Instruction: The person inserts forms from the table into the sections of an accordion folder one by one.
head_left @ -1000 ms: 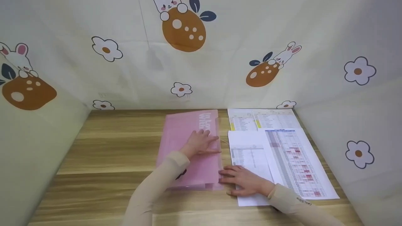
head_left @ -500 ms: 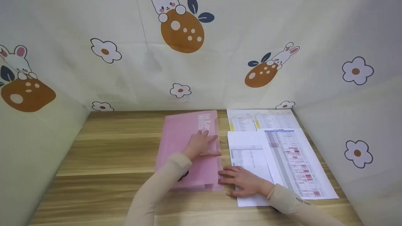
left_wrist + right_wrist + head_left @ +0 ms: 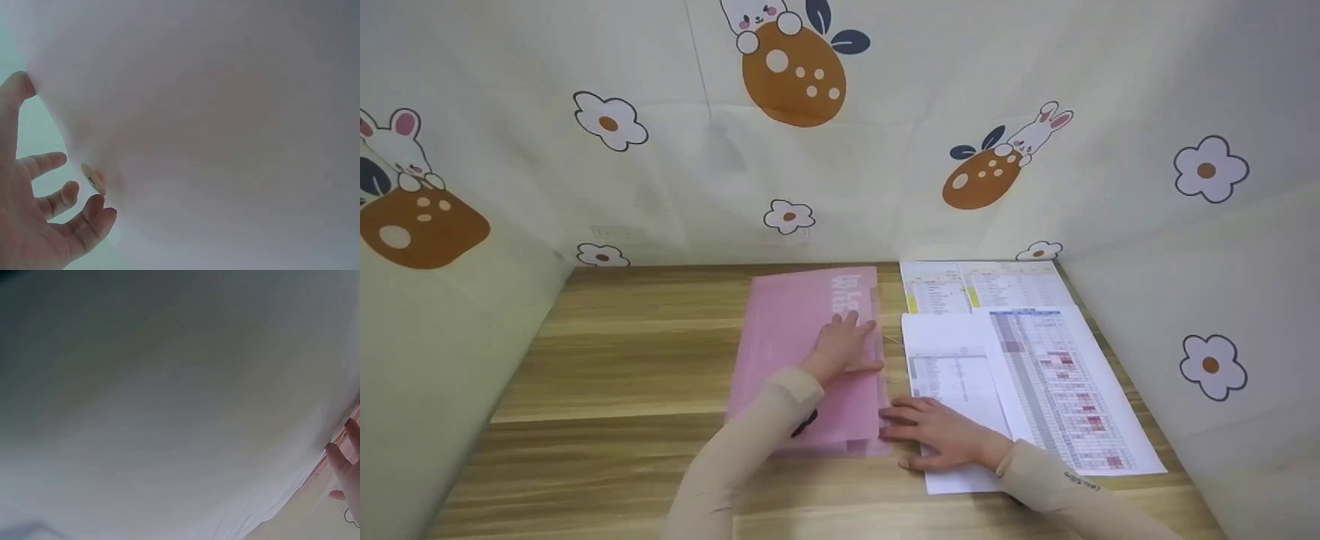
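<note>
A pink plastic document folder (image 3: 787, 330) with white lettering lies on the wooden table (image 3: 622, 352). My left hand (image 3: 840, 346) rests on its cover near the right edge, fingers spread. In the left wrist view, a small round button (image 3: 93, 179) on the folder sits just beside the fingertips of the left hand (image 3: 39, 219). My right hand (image 3: 949, 433) lies flat over printed sheets (image 3: 960, 334), its fingertips right at the folder's lower right edge. At the right border of the right wrist view, the fingers of that hand (image 3: 350, 472) are extended.
Several printed sheets lie right of the folder, including a colored table sheet (image 3: 1065, 390) and sheets with yellow marks (image 3: 1012, 285) behind. A thin string (image 3: 893, 341) shows between folder and sheets. Patterned fabric (image 3: 877, 165) encloses the table's back and sides.
My left wrist has shifted slightly to the right over the folder, with its fingers still on the cover. The right hand stays in place, and the head view has shifted a little.
</note>
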{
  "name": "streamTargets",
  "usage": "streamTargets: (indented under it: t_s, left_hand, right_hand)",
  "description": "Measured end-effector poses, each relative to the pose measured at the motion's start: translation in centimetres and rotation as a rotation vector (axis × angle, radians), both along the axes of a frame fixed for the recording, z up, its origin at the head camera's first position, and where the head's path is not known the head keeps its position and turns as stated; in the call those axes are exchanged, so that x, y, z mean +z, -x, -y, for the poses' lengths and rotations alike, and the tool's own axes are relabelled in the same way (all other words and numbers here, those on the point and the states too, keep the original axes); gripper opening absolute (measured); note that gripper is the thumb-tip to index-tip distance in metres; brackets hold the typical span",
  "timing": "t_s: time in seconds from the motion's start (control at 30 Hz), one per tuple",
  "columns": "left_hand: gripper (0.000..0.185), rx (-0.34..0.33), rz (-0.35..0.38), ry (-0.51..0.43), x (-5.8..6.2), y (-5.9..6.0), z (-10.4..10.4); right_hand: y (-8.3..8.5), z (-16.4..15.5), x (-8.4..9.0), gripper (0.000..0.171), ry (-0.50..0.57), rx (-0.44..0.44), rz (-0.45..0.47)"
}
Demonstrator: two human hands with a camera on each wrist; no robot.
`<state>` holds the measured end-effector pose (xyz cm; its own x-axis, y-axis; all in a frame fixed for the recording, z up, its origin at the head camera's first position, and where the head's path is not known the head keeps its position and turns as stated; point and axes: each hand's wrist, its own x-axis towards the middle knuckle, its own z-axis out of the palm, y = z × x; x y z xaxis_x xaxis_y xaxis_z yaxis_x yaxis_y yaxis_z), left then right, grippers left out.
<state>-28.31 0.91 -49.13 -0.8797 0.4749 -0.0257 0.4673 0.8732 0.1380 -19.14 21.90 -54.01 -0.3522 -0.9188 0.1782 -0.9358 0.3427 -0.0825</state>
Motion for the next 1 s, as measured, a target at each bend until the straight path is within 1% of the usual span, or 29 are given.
streamTargets:
  t_s: [0.23,0.43,0.5,0.63,0.87,1.0]
  left_hand:
    - [0.074,-0.006,-0.003,0.027,0.05,-0.01,-0.14]
    - [0.073,-0.009,-0.008,0.053,-0.22,0.25,-0.34]
    - [0.073,-0.007,-0.008,0.052,-0.31,0.33,-0.34]
    - [0.074,0.013,0.02,0.017,-0.5,0.49,-0.19]
    - [0.074,0.06,0.131,-0.107,-0.54,0.82,-0.02]
    - [0.073,0.071,0.142,-0.152,-0.34,0.92,-0.07]
  right_hand:
    - [0.03,-0.05,-0.11,0.049,-0.008,-0.004,-0.002]
    - [-0.04,0.02,0.04,0.049,-0.011,-0.005,0.0]
    - [-0.09,0.06,0.12,0.05,-0.014,-0.008,0.013]
    - [-0.18,0.09,0.24,0.05,-0.025,-0.022,0.038]
    - [-0.19,0.08,0.13,0.051,-0.029,-0.025,0.019]
    - [-0.22,0.07,0.14,0.051,-0.03,-0.025,0.014]
